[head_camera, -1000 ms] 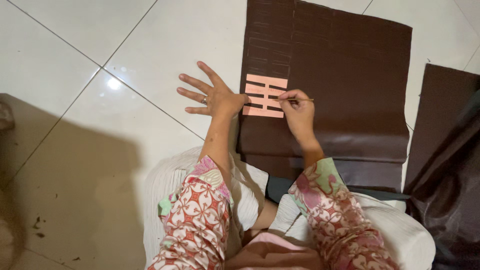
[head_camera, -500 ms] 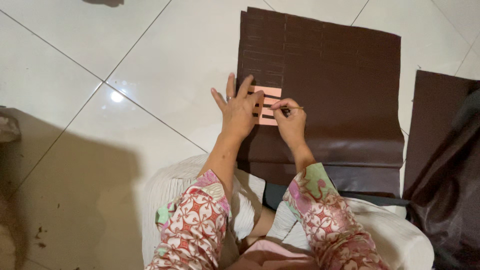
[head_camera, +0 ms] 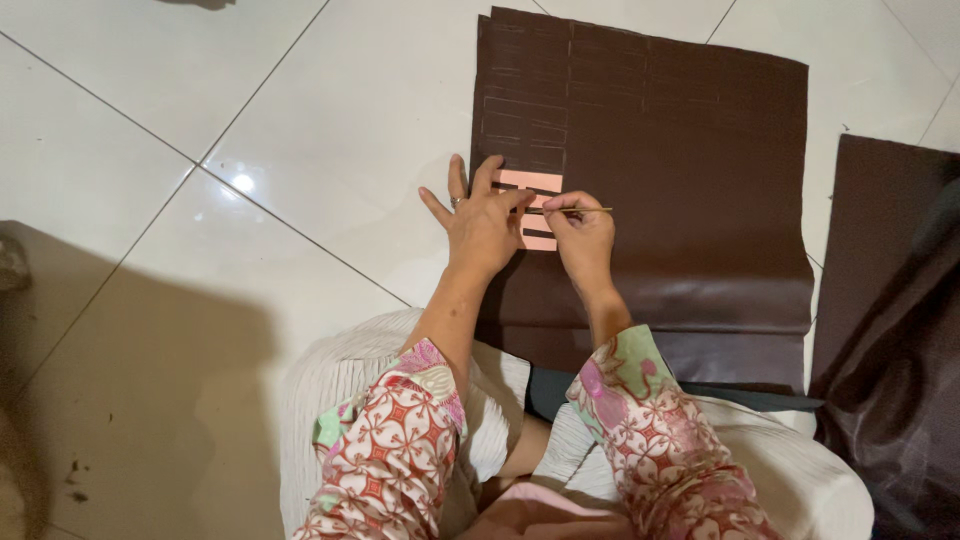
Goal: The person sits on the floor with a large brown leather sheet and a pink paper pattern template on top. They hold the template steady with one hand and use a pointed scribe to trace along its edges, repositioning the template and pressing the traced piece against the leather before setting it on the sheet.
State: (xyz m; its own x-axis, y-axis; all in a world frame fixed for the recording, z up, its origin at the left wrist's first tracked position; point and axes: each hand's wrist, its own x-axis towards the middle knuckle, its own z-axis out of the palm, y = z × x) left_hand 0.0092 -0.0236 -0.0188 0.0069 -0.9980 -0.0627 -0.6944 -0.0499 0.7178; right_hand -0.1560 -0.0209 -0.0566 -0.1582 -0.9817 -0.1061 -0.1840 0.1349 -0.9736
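Observation:
A pink slotted card template (head_camera: 532,184) lies on a large dark brown sheet (head_camera: 690,150) spread over the tiled floor. My left hand (head_camera: 480,218) rests flat on the template's left side, fingers spread, pinning it to the sheet. My right hand (head_camera: 580,232) grips a thin pencil (head_camera: 578,210) held level, its tip at one of the template's slots. Faint ruled rectangles show on the brown sheet above the template.
A second brown sheet (head_camera: 880,300) lies to the right, partly folded. White glossy floor tiles (head_camera: 250,120) stretch to the left. My patterned sleeves and pale ribbed lap cloth (head_camera: 340,390) fill the bottom of the view.
My left hand has slid right from beside the template onto it, and both hands and the template now sit lower on the sheet. The right hand keeps the pencil at the slots.

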